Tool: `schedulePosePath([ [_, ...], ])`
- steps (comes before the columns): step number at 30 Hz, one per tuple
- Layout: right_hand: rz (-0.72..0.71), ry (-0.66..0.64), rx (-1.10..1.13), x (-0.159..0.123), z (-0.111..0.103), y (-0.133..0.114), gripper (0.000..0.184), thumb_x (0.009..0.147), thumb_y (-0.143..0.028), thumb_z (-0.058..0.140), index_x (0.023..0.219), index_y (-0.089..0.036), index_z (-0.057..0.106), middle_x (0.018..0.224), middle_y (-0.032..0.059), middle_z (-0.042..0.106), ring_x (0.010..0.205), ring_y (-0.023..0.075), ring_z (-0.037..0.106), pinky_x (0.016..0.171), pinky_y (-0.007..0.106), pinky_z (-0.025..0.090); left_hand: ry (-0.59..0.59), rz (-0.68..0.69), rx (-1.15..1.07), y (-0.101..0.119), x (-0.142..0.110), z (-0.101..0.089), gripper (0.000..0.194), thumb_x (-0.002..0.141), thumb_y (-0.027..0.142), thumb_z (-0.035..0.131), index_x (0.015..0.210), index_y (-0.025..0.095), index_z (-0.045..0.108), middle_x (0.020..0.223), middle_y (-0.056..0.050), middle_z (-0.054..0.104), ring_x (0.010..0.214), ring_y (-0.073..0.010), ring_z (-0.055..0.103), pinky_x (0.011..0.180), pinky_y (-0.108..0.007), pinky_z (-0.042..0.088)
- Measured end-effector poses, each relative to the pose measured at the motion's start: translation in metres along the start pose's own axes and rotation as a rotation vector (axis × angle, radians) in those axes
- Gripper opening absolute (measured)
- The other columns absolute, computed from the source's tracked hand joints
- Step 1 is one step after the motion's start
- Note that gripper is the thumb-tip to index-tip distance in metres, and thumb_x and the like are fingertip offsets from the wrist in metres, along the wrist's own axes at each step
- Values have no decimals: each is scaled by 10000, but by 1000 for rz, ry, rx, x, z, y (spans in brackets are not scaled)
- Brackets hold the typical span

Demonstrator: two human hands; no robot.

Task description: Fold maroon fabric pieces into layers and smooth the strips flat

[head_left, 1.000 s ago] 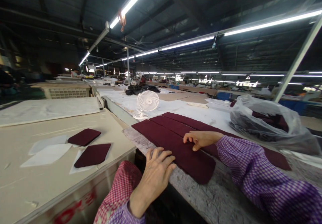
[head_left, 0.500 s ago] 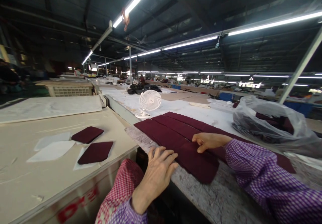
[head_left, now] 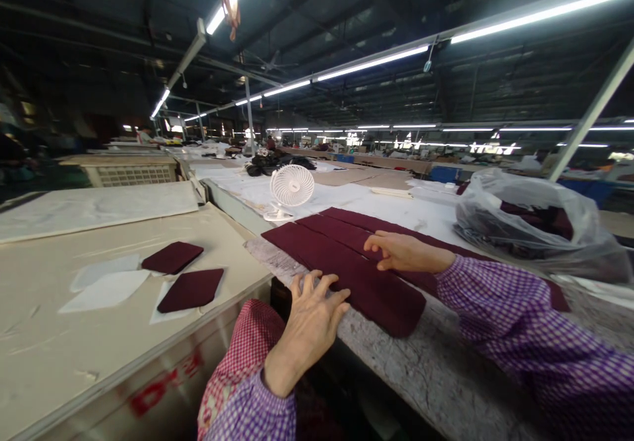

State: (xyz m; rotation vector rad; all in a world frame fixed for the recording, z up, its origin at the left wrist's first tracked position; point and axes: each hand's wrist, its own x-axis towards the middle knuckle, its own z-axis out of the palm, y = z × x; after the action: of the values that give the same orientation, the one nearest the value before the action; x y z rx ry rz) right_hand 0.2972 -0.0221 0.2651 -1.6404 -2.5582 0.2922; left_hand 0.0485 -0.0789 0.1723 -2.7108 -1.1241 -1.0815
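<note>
Three long maroon fabric pieces (head_left: 341, 256) lie side by side on a grey felt-like surface (head_left: 391, 368). With its fingers spread, my left hand (head_left: 312, 319) rests on the near edge of the closest piece. My right hand (head_left: 403, 251) is over the seam between the nearest and middle pieces. Its fingers are loosely curled and the thumb stands apart, with nothing visible between them. Whether its fingertips touch the fabric I cannot tell.
A small white clip fan (head_left: 292, 187) stands behind the fabric. At the right, a clear plastic bag (head_left: 495, 213) holds dark maroon material. On the beige table (head_left: 39, 348) at left lie two maroon panels (head_left: 191, 290) and white paper-like pieces (head_left: 106, 290).
My right hand has lifted a little and moved left along the fabric, its fingers loosening from a tighter curl. The left hand keeps its place. The camera view has tipped slightly downward.
</note>
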Motion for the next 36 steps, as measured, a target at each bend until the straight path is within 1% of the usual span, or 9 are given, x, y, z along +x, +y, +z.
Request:
schedulePosePath([
  [3, -94, -27, 37, 7, 11, -7, 242, 823, -330, 529, 1016, -185, 544, 978, 54, 593, 848, 162, 551, 758, 263, 411, 14, -13, 17, 0, -2, -1, 289, 895, 291, 468, 1136, 307, 625, 1342, -70, 465, 1240, -339, 328, 982, -613, 263],
  [6, -142, -60, 43, 13, 25, -3, 268, 795, -384, 574, 949, -165, 560, 909, 50, 590, 821, 161, 546, 752, 266, 423, 18, -2, -83, 4, -6, -9, 290, 904, 242, 447, 1132, 282, 620, 1358, -59, 460, 1277, -312, 296, 1016, -585, 253],
  [12, -145, -12, 26, 17, 36, 6, 262, 812, -403, 549, 919, -164, 554, 873, 49, 587, 775, 161, 539, 714, 273, 413, 19, 3, -307, 16, -11, -25, 70, 832, 245, 596, 875, 223, 647, 1073, -29, 595, 1092, -228, 428, 961, -420, 330],
  [17, -163, 2, 0, 12, 35, 1, 225, 821, -375, 534, 913, -169, 539, 852, 44, 588, 757, 158, 533, 709, 271, 407, -15, -63, -281, 26, -11, -18, 105, 760, 243, 682, 781, 193, 592, 951, -32, 564, 970, -221, 444, 891, -413, 344],
  [24, -157, 5, 0, 12, 35, -2, 223, 812, -376, 530, 897, -170, 528, 848, 50, 584, 752, 163, 531, 707, 273, 402, -11, -44, -244, 28, -8, -11, 88, 831, 140, 558, 761, 179, 520, 912, -36, 557, 932, -207, 449, 896, -402, 332],
  [27, -144, 6, 5, 11, 35, -3, 227, 804, -379, 530, 896, -172, 536, 851, 49, 586, 760, 164, 534, 718, 274, 402, -7, -79, -357, 15, -8, -24, 95, 878, 191, 501, 785, 191, 517, 952, -35, 566, 948, -197, 466, 886, -377, 343],
  [30, -141, 11, 10, 10, 34, -2, 223, 795, -380, 529, 887, -176, 540, 845, 44, 591, 756, 163, 537, 717, 272, 400, -61, -99, -393, -11, -19, -48, 154, 900, 281, 474, 777, 197, 515, 935, -34, 576, 941, -199, 481, 867, -366, 351],
  [33, -159, 24, 24, 9, 34, -4, 223, 789, -395, 521, 859, -183, 538, 829, 46, 596, 731, 165, 539, 696, 275, 399, -150, -181, -270, -47, -48, -73, 192, 900, 325, 465, 763, 199, 513, 868, -24, 590, 890, -188, 500, 848, -346, 365],
  [36, -187, 63, 50, 14, 34, -10, 227, 795, -421, 502, 800, -197, 539, 765, 57, 593, 664, 168, 529, 641, 286, 389, -212, -413, -41, -88, -93, -94, 183, 857, 281, 526, 696, 194, 537, 784, -22, 604, 841, -187, 531, 825, -328, 387],
])
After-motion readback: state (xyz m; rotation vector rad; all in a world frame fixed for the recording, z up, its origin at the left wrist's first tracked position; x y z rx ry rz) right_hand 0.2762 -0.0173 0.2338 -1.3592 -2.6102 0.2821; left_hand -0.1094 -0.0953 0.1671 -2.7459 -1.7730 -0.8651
